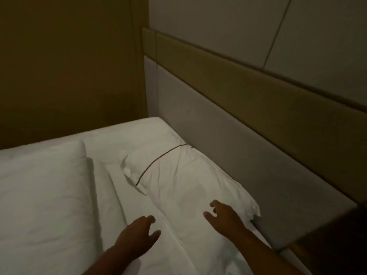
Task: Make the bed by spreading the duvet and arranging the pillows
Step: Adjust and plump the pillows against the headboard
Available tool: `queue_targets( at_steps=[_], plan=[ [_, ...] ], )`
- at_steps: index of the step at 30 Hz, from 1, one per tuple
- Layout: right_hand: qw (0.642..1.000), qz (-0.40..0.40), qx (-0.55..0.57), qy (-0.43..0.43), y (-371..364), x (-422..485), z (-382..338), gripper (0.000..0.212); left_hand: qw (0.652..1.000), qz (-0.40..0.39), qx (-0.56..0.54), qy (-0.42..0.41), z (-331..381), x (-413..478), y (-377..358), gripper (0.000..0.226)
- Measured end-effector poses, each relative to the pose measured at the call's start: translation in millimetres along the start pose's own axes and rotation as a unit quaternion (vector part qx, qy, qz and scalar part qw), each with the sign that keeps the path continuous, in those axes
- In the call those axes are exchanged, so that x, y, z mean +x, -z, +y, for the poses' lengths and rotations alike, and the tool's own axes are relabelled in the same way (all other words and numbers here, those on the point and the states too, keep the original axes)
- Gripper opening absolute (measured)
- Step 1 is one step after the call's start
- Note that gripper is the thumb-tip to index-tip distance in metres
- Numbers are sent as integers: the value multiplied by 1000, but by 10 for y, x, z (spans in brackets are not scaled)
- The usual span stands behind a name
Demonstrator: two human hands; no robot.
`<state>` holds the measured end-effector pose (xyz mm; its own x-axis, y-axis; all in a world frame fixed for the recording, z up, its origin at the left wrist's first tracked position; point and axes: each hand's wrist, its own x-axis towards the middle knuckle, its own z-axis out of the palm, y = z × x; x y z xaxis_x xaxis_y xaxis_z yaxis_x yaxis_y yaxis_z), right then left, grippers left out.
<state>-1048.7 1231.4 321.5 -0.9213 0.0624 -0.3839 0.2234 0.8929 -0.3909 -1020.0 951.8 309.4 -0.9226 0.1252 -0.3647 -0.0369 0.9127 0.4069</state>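
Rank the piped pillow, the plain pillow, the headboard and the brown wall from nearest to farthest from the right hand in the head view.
1. piped pillow, its near end right at the right hand
2. headboard, just to that hand's right
3. plain pillow, on the left, beyond the left hand
4. brown wall, far left, at the back

Bed: piped pillow, plain pillow

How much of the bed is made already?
Partly. One pillow with a dark stripe lies along the headboard, though wrinkled. The left hand and right hand reach toward its near end, fingers open, gripping nothing. The puffy white bundle on the left, pillow or duvet, is not placed yet, and the sheet between shows creases.
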Motion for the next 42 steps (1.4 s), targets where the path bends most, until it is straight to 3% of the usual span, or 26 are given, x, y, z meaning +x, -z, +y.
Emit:
queue_targets(
  at_steps=[7,13,15,18,21,23,25,30,35,38,42],
  plan=[
    [998,-11,23,49,3,1961,515,54,981,34,-144,125,291,1369,-659,48],
    [995,64,47,51,-83,3216,712,67,913,79,-317,243,300,2263,-1150,49],
    [997,59,56,14,-151,3498,774,80,895,89,-330,286,250,2461,-1338,72],
    [995,36,82,-46,-287,3767,835,106,841,117,-388,359,162,2615,-1568,110],
    [993,20,108,-46,-381,3792,821,105,765,151,-519,350,73,2665,-1674,122],
    [993,12,118,-20,-422,3702,781,94,685,147,-623,348,94,2667,-1658,109],
    [991,31,127,7,-437,3562,734,82,649,149,-670,326,268,2605,-1499,80],
    [982,80,172,24,-202,3095,693,72,664,228,-651,290,642,2261,-1136,40],
    [972,115,205,22,62,2296,757,62,676,246,-646,255,800,1522,-979,57],
    [970,128,208,14,205,1720,746,51,683,221,-649,252,894,1008,-988,81],
    [964,150,221,3,341,835,831,42,697,201,-649,228,1044,246,-1073,71]
  ],
)
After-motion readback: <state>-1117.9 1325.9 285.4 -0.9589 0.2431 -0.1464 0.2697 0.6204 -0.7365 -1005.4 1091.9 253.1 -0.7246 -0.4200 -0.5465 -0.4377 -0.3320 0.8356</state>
